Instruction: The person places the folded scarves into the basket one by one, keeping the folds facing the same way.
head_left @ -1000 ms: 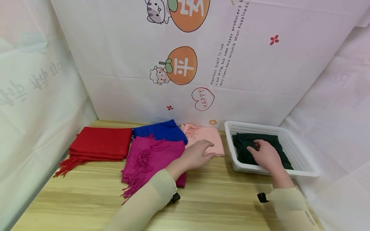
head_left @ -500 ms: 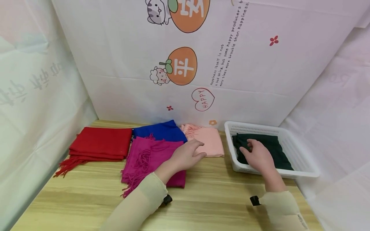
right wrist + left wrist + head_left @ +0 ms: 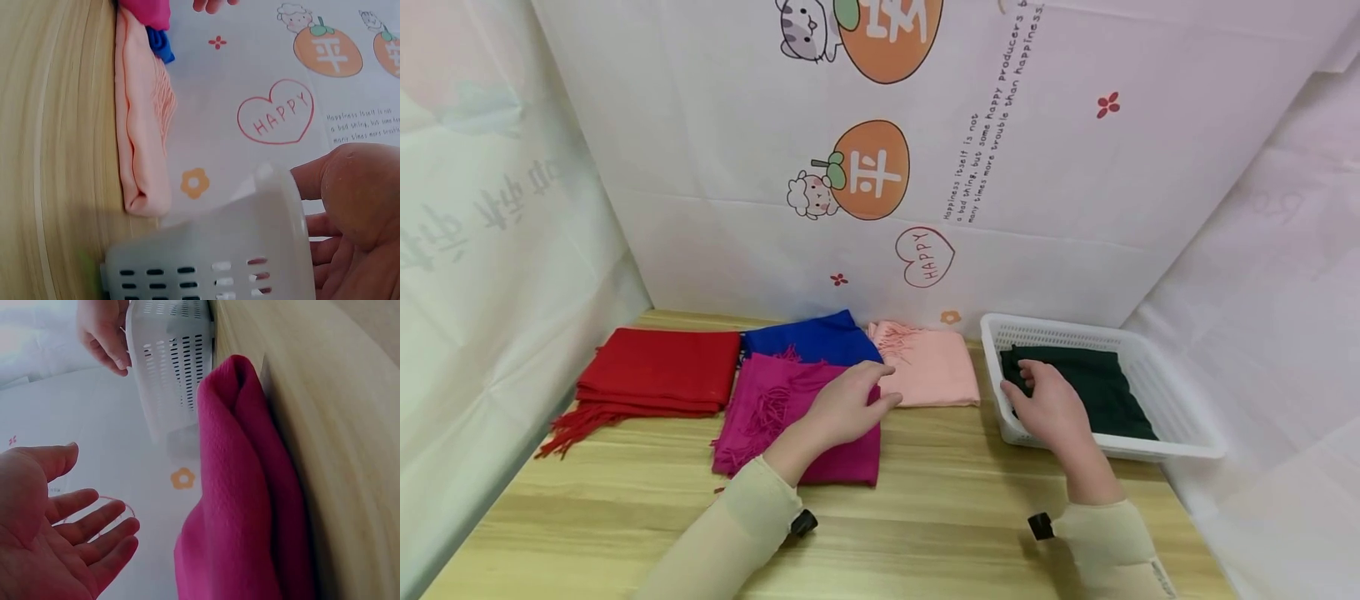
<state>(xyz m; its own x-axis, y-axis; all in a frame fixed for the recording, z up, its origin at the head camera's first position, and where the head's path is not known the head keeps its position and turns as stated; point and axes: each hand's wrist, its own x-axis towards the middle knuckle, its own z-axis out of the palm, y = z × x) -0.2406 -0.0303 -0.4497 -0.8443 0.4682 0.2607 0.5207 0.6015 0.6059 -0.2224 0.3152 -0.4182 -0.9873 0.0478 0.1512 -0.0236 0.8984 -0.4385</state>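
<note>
My left hand (image 3: 846,404) hovers over a folded magenta scarf (image 3: 752,442) with tangled fringe. In the left wrist view its palm (image 3: 37,544) faces the camera, the fingers spread and holding nothing. Over the near left edge of a white perforated basket (image 3: 1191,425) is my right hand (image 3: 1051,406), fingers loosely bent around no object. A folded dark green scarf (image 3: 1101,383) lies inside the basket, partly covered by that hand. From the right wrist, my right hand (image 3: 359,212) appears close beside the basket wall (image 3: 219,250).
A folded red scarf (image 3: 662,367) lies at the left, its fringe toward the front. Behind the magenta one is a blue scarf (image 3: 812,337). Next to the basket rests a pale pink scarf (image 3: 943,367). White printed cloth (image 3: 737,167) walls the wooden table (image 3: 940,533) on three sides.
Both hands have moved left: the left from beside the pink scarf to over the magenta one, the right from above the green scarf toward the basket's left edge. The scarves stay put.
</note>
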